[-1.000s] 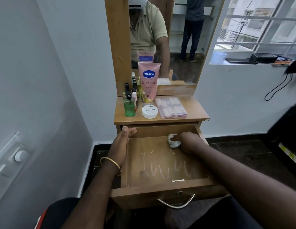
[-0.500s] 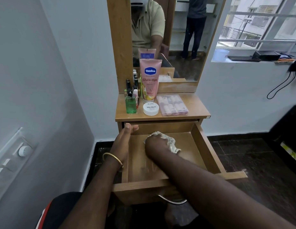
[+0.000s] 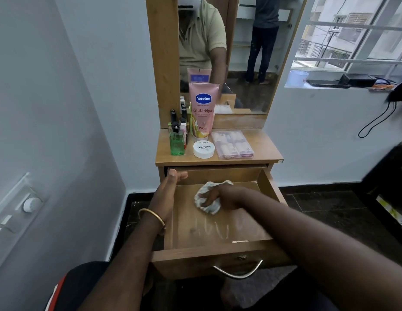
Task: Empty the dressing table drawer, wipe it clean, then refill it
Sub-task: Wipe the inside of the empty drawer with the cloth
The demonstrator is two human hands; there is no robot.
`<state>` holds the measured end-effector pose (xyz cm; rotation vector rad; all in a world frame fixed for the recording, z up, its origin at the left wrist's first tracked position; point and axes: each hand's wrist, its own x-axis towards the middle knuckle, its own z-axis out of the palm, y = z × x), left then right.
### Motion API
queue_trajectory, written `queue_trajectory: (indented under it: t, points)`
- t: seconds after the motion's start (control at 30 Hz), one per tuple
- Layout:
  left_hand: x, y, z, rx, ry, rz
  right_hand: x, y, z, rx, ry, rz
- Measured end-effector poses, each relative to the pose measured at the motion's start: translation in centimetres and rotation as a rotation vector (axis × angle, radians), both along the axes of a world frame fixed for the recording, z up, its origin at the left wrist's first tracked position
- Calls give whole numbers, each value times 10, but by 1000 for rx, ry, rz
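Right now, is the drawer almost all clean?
Emptying looks done: the drawer holds no toiletries, and the tube, jar, box and bottles stand on the table. Wiping is in hand: the right hand presses a cloth to the drawer floor while the left hand steadies its side. Pale streaks near the front remain. Refilling is still left.

Counted: one open drawer (image 3: 220, 250), one cloth (image 3: 207, 199), one tube (image 3: 203, 108), one jar (image 3: 203, 149), one clear case (image 3: 232, 144), two hands.
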<state>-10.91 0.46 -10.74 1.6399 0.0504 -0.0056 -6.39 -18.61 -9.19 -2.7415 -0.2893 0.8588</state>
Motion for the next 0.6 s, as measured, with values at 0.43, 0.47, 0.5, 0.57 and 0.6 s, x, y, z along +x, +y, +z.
queue_trajectory:
  t: [0.43,0.47,0.5,0.57,0.6]
  points:
    - [-5,-3,4,45,57,-20,3,-11,-17,-313,-118,-238]
    - [-5,-3,4,36,60,-24,2,-2,-25,-317,-109,-273]
    - [-4,-3,3,24,59,-29,-1,4,-34,-307,-124,-282]
    - [-4,-3,3,5,59,-34,-6,22,-43,-210,-175,-273]
    - [-4,-3,3,-2,61,-36,-4,32,-47,-185,-192,-265]
